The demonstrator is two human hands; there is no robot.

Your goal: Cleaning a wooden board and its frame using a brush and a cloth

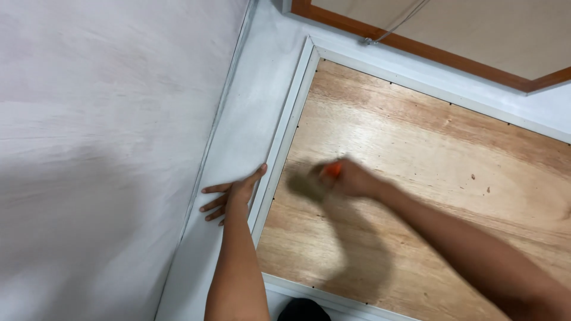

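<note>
Left hand: the left hand (233, 196) lies flat and open, fingers spread toward the left of the frame, thumb pointing up and right. It presses on the white frame (250, 128) just left of centre and holds nothing.

Right hand: the right hand (351, 178) sits at the centre of the frame, blurred by motion. It is closed around an orange-handled tool (333, 170), of which only a small orange part shows between the fingers. What kind of tool it is cannot be told.

Tool position: over the left part of the plywood panel (428, 172), near the panel's left edge and the white trim strip (285, 128); whether its tip touches the wood cannot be told.

Plywood panel: light brown with grain, glossy in the middle, filling the centre and right of the frame. A shadow of the right arm falls across its lower left.

Trim strip: narrow, white, running along the panel's left and upper edges, with small dark dots spaced along its inner side.

Wall: a pale wall (101, 148) fills the left of the frame.

Upper right: a brown wooden border (416, 47) around a tan board, with a thin wire crossing it.
</note>
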